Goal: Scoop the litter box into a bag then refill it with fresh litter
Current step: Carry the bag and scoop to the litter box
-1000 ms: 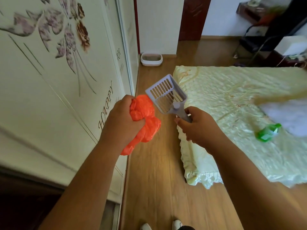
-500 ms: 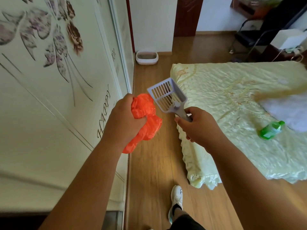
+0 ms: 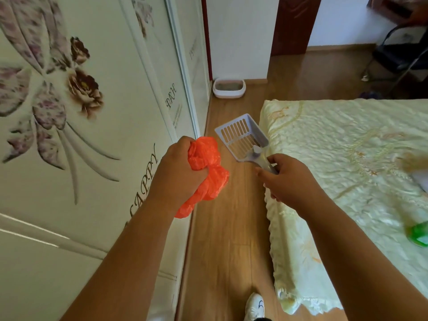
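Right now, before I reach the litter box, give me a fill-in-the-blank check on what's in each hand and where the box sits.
1. The left hand grips a crumpled ____ bag.
2. The right hand holds the scoop by its ____.
3. The litter box sits on the ____, by the far wall.
4. A green bottle lies on the ____.

Missing words: orange; handle; floor; bed
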